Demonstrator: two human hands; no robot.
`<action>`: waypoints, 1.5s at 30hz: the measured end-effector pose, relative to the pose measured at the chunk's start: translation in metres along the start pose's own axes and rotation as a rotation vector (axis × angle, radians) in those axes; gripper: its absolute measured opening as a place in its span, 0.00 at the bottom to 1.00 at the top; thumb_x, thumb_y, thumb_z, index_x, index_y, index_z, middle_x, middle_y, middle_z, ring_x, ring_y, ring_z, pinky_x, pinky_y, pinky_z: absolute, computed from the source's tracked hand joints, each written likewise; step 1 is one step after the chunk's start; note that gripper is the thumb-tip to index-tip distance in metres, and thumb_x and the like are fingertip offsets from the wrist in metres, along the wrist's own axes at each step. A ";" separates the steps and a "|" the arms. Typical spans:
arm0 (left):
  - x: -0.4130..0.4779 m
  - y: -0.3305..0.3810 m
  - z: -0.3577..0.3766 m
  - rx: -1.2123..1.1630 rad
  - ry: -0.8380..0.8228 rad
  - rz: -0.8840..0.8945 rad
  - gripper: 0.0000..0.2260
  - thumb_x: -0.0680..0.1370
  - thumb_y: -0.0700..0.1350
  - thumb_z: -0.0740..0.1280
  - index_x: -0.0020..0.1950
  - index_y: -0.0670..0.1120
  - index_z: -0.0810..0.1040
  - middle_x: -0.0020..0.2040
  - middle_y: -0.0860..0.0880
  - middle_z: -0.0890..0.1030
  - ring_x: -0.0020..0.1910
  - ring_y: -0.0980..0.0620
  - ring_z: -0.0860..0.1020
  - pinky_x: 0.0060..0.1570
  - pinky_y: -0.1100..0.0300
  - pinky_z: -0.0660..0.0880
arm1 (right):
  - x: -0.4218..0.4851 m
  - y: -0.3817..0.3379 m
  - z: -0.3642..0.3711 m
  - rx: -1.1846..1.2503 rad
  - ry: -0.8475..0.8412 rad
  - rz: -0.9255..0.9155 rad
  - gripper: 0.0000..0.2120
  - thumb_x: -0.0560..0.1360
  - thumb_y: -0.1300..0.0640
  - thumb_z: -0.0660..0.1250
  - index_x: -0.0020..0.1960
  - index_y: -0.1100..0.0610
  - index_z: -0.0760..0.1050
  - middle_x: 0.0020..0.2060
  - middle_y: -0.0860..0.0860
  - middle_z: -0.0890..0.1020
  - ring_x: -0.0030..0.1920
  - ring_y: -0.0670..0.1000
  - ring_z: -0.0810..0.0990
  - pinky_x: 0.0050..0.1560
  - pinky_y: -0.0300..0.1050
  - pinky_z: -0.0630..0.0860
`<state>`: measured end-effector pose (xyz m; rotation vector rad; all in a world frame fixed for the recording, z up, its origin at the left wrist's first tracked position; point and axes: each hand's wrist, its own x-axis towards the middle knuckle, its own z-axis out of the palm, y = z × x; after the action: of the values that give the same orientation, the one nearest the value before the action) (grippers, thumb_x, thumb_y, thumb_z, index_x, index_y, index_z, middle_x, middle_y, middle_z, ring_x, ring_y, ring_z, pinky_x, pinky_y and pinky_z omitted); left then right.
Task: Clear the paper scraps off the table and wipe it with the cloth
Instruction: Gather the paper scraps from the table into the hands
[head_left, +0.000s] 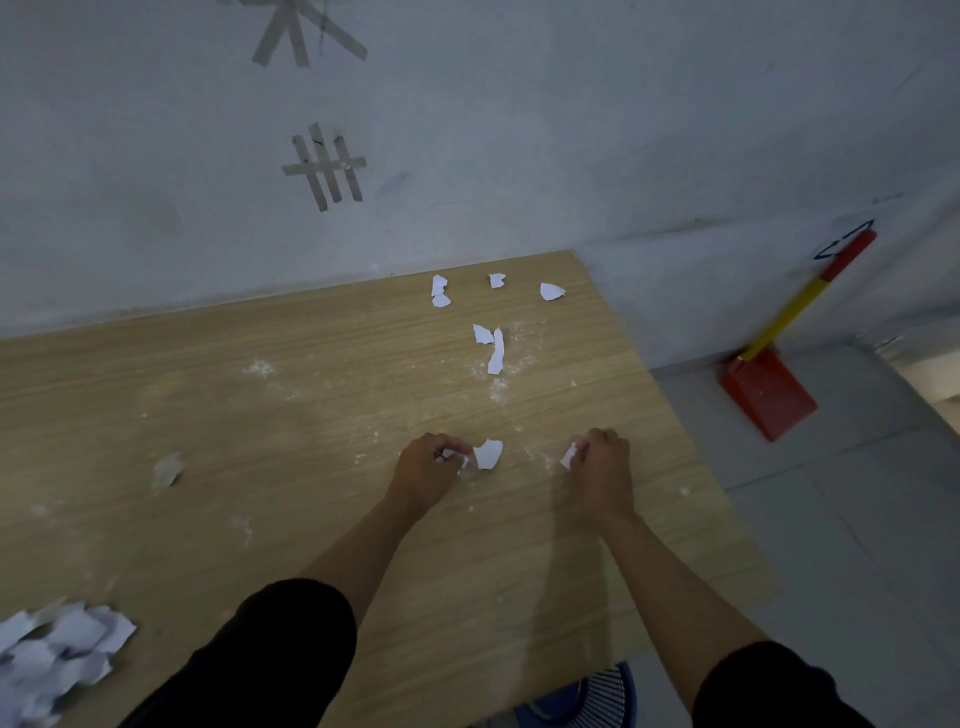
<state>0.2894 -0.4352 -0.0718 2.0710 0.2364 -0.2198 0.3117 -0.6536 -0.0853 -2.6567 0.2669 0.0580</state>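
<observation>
White paper scraps lie on the wooden table (260, 441). My left hand (428, 467) curls round small scraps and touches a loose scrap (488, 453) lying between my hands. My right hand (602, 462) pinches another scrap (569, 456) at its fingertips. Farther back lie a long scrap (496, 353), a scrap pair (440, 291), a small scrap (497, 280) and a rounded scrap (550, 291). A greyish scrap (167, 470) sits at the left. A pile of scraps (52, 654) lies at the near left corner. No cloth is in view.
White powder dusts the table's middle. The wall (467, 130) with tape marks runs along the far edge. A red dustpan with a yellow handle (769, 395) leans against the wall on the floor at right. A blue stool (587, 696) shows below the near edge.
</observation>
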 end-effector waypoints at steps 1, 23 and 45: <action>-0.001 0.001 0.001 0.014 0.000 0.006 0.07 0.74 0.37 0.66 0.47 0.44 0.83 0.48 0.45 0.82 0.44 0.50 0.78 0.43 0.62 0.72 | -0.001 0.000 -0.003 0.064 0.005 0.007 0.08 0.73 0.68 0.60 0.51 0.64 0.73 0.52 0.63 0.75 0.56 0.61 0.70 0.52 0.48 0.67; -0.051 -0.016 -0.062 -0.091 0.016 0.106 0.16 0.74 0.37 0.68 0.60 0.47 0.73 0.42 0.49 0.75 0.36 0.58 0.73 0.34 0.76 0.68 | -0.059 -0.098 0.018 1.119 -0.657 0.353 0.07 0.76 0.63 0.61 0.51 0.65 0.75 0.42 0.59 0.78 0.38 0.52 0.75 0.37 0.43 0.74; -0.064 -0.047 -0.057 -0.059 -0.002 0.014 0.16 0.73 0.39 0.69 0.61 0.47 0.73 0.43 0.51 0.75 0.35 0.60 0.73 0.33 0.74 0.68 | -0.067 -0.013 0.007 0.481 0.256 0.353 0.12 0.70 0.74 0.63 0.54 0.75 0.70 0.48 0.58 0.72 0.46 0.63 0.73 0.42 0.38 0.69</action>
<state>0.2189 -0.3676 -0.0679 2.0130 0.2243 -0.2036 0.2486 -0.6268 -0.0802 -2.1114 0.7327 -0.2098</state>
